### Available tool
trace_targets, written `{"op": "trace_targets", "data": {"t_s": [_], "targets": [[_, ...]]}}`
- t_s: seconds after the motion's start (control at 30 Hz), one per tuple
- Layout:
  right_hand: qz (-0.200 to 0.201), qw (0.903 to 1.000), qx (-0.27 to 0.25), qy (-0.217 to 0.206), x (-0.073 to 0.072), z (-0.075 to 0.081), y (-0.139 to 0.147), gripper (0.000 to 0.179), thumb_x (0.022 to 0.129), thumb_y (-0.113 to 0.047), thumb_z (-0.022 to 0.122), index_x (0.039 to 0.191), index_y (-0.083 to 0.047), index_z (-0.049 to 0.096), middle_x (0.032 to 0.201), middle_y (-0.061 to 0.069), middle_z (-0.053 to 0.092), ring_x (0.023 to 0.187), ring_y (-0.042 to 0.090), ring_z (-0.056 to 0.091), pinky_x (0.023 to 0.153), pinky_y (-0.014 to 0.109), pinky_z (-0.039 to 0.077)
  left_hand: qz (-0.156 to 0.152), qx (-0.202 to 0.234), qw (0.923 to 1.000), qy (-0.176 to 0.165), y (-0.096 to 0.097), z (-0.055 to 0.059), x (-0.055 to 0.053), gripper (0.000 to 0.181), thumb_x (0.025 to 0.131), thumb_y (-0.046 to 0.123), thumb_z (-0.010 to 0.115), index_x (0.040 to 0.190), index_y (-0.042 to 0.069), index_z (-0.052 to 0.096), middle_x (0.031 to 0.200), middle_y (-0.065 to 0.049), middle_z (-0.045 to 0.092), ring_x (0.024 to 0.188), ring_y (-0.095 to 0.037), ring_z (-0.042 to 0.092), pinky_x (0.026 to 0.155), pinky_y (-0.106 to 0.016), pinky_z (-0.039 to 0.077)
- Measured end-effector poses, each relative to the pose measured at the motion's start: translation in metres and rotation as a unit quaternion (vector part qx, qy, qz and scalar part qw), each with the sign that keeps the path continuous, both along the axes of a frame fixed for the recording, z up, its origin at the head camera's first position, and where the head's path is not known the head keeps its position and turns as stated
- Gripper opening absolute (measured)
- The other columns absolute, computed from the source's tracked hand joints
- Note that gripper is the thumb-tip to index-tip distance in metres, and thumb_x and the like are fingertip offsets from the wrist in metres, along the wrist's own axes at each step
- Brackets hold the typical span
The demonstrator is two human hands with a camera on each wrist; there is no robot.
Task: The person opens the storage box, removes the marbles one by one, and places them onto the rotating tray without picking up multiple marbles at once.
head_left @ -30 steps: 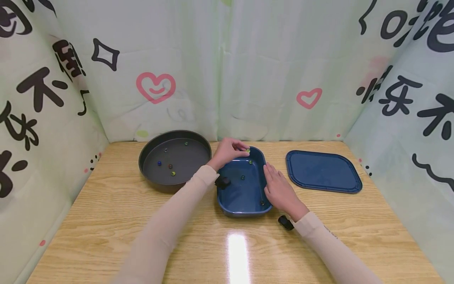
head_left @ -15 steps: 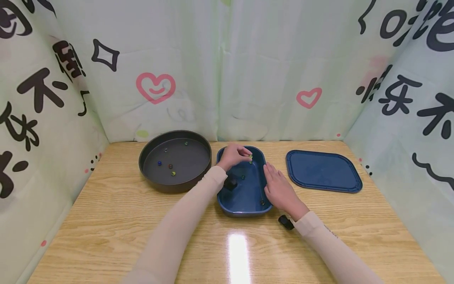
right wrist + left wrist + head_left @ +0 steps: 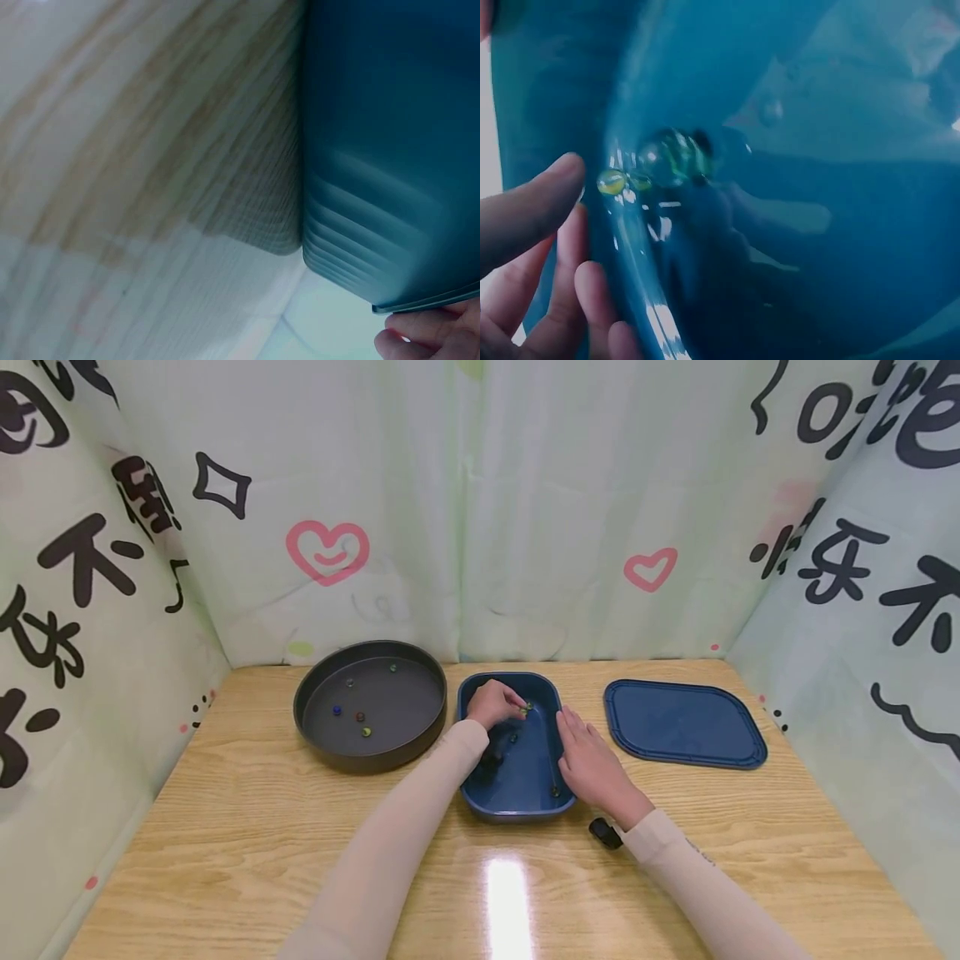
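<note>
In the head view my left hand [image 3: 495, 703] reaches into the blue rectangular container [image 3: 536, 772]. Its thumb and index finger pinch a small yellowish-green marble [image 3: 523, 712], mostly hidden by the fingertips. Just beyond them a yellow marble [image 3: 611, 181] lies against the base of the wall in the left wrist view. A clear marble with green swirls [image 3: 676, 157] looks larger and blurred there. Farther down the floor is a dark marble [image 3: 555, 791]. My right hand [image 3: 594, 766] rests, fingers straight, along the container's right side; its fingertips touch the rim in the right wrist view.
A round dark pan [image 3: 405, 710] stands left of the container with several marbles in it, among them a blue marble [image 3: 337, 710]. To the right lies a flat blue lid [image 3: 682, 724] on the wooden table [image 3: 247, 827]. A curtain [image 3: 540, 527] closes off the back.
My left hand has come down from the container's far edge into it, the pinched marble now beside the one on the floor. The right hand has stayed in place.
</note>
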State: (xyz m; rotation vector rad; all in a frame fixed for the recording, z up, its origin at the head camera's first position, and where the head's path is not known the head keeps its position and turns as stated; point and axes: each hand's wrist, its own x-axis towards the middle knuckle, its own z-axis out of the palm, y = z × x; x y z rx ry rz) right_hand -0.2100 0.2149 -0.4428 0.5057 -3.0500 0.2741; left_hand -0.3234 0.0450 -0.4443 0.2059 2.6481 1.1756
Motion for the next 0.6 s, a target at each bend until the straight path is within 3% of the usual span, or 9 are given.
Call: {"op": "trace_targets", "data": {"t_s": [0.27, 0.6], "targets": [[0.002, 1.0000, -0.004, 0.002, 0.0010, 0.0017, 0.0000, 0.059, 0.093, -0.011, 0.043, 0.145, 0.009, 0.023, 0.152, 0.026, 0.023, 0.141, 0.038, 0.025, 0.113, 0.052, 0.024, -0.009, -0.112, 0.9937, 0.005, 0.0030, -0.0044, 0.0004, 0.011, 0.071, 0.019, 0.082, 0.081, 0.018, 0.078, 0.097, 0.004, 0.073, 0.087, -0.015, 0.063, 0.071, -0.026, 0.047], [0.000, 1.0000, -0.002, -0.001, 0.0021, 0.0025, -0.0006, 0.058, 0.094, -0.011, 0.042, 0.144, 0.010, 0.023, 0.152, 0.026, 0.023, 0.141, 0.038, 0.025, 0.113, 0.052, 0.024, -0.016, -0.120, 0.9927, -0.003, 0.0029, -0.0053, -0.0021, 0.013, 0.071, 0.016, 0.082, 0.082, 0.019, 0.078, 0.099, 0.004, 0.072, 0.090, -0.015, 0.062, 0.072, -0.027, 0.047]]}}
